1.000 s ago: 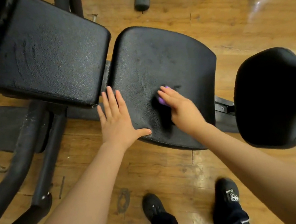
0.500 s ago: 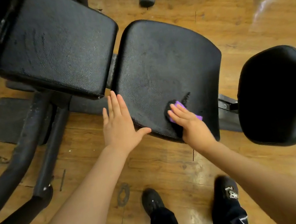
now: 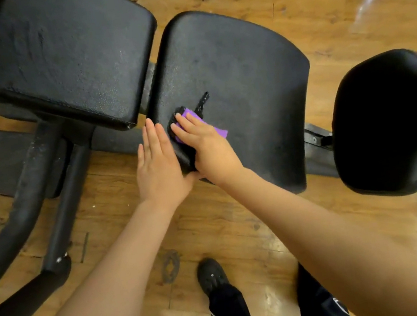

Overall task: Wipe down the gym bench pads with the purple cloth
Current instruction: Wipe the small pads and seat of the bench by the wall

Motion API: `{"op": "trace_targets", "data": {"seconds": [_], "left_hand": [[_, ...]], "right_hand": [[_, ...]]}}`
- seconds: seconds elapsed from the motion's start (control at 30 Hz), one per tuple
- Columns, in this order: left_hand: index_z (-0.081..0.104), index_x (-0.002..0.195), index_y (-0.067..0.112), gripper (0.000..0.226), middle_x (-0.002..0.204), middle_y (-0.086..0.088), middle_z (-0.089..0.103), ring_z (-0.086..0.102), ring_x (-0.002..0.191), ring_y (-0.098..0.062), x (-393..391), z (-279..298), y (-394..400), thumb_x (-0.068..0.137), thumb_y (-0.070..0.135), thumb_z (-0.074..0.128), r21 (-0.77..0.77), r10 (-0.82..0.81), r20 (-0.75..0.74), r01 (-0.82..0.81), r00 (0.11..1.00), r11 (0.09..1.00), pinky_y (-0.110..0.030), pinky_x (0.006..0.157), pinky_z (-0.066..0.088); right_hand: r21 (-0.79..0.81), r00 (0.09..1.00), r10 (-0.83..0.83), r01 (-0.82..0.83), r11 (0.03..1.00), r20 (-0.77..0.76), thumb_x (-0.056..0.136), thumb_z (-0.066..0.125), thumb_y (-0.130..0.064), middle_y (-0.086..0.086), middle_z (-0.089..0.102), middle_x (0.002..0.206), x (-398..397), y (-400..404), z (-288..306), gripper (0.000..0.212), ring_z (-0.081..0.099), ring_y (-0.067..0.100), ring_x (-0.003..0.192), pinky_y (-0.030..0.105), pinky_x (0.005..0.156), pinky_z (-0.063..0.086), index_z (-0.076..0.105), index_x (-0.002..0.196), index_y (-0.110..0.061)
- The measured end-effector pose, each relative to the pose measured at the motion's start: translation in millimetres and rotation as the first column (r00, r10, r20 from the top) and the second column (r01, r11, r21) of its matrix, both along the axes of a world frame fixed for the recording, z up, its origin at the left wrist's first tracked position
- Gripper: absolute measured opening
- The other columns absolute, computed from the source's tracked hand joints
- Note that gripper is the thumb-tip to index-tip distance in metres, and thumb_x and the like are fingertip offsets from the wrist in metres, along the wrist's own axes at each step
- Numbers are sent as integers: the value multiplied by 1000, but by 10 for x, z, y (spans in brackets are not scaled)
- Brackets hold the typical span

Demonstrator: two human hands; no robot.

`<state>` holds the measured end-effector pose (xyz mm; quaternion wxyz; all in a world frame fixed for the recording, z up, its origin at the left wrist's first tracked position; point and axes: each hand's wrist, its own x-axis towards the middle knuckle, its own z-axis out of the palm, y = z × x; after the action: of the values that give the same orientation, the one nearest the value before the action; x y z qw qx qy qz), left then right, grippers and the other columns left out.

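From the head camera: right hand (image 3: 209, 144), fingers flat and together, presses the purple cloth (image 3: 218, 130) onto the seat pad (image 3: 244, 76) at its near-left corner; left hand (image 3: 158, 165) lies flat beside it, fingers straight. Back pad (image 3: 65, 57) left of it looks streaked; wiping seems midway.

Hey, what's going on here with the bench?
A person is wiping a black padded gym bench seat with a small purple cloth. The right hand presses the cloth flat against the seat pad near its left edge, fingers straight. The left hand rests flat on that same edge right beside it, steadying. The black textured back pad lies to the left, and another black seat stands at the right.
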<state>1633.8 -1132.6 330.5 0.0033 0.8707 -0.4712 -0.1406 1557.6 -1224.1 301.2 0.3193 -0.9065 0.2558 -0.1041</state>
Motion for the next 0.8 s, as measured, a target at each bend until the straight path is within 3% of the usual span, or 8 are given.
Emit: {"op": "trace_targets", "data": {"seconds": [0.13, 0.27, 0.33, 0.4, 0.53, 0.6, 0.7, 0.8], "left_hand": [[-11, 148, -1, 128, 157, -18, -17, -10, 147, -25, -17, 9, -16, 70, 65, 67, 29, -1, 14, 1, 1000, 1000, -35, 117, 1], [-14, 147, -2, 126, 156, -19, -20, -11, 146, -26, -75, 33, -59, 74, 67, 62, 78, 14, 58, -19, 998, 997, -36, 118, -1], [-14, 147, -2, 125, 155, -20, -20, -11, 146, -27, -96, 35, -69, 75, 66, 62, 86, 26, 64, -31, 998, 996, -36, 118, -1], [-14, 147, -3, 125, 155, -20, -20, -11, 146, -28, -108, 36, -75, 75, 65, 62, 86, 33, 61, -38, 998, 996, -36, 118, -1], [-13, 147, -3, 125, 155, -21, -20, -11, 146, -29, -109, 25, -79, 75, 64, 64, 70, 33, 56, -37, 998, 997, -36, 118, -1], [-12, 147, -3, 124, 155, -21, -19, -11, 146, -29, -114, 17, -76, 75, 63, 64, 63, 33, 51, -36, 998, 997, -36, 118, -1], [-10, 147, -4, 125, 155, -21, -18, -10, 146, -30, -109, 10, -62, 74, 61, 67, 34, 21, 48, -23, 999, 999, -36, 118, 0], [-5, 148, -5, 124, 156, -22, -14, -7, 146, -30, -80, -2, -50, 71, 51, 75, 1, 17, 16, -17, 1000, 1000, -36, 118, 0]], "right_hand": [[-23, 999, -25, 25, 999, -23, 74, 45, 8, 20, 53, 130, -732, 49, -207, 49, 46, 41, 123, 45, 105, 29, 59, 120, 2], [37, 950, -266, 275, 961, -161, 64, 47, 22, 18, 44, 138, -1485, -139, -462, 67, 34, 35, 131, 18, 113, 13, 55, 126, -1], [79, 806, -499, 547, 833, -319, 71, 46, 22, 4, 31, 149, -1775, -261, -540, 74, 27, 23, 138, 31, 114, 21, 44, 137, -12], [106, 719, -550, 643, 759, -424, 79, 45, 17, -1, 26, 151, -1930, -346, -561, 71, 23, 20, 140, 41, 109, 33, 38, 141, -17], [145, 782, -517, 590, 794, -348, 77, 41, 21, 6, 28, 150, -1721, -177, -495, 67, 21, 17, 140, 5, 102, 7, 42, 137, -8], [159, 846, -466, 513, 843, -257, 73, 39, 24, 12, 29, 148, -1515, 31, -405, 67, 19, 20, 139, 0, 102, 1, 44, 134, -2], [155, 975, -213, 222, 963, -69, 65, 39, 18, 21, 44, 137, -1110, 244, -230, 63, 29, 36, 132, 16, 111, 11, 54, 124, 4], [119, 1000, -8, 5, 993, 22, 69, 40, 6, 24, 48, 133, -539, 191, 23, 54, 38, 44, 128, 37, 107, 25, 56, 121, 7]]}}
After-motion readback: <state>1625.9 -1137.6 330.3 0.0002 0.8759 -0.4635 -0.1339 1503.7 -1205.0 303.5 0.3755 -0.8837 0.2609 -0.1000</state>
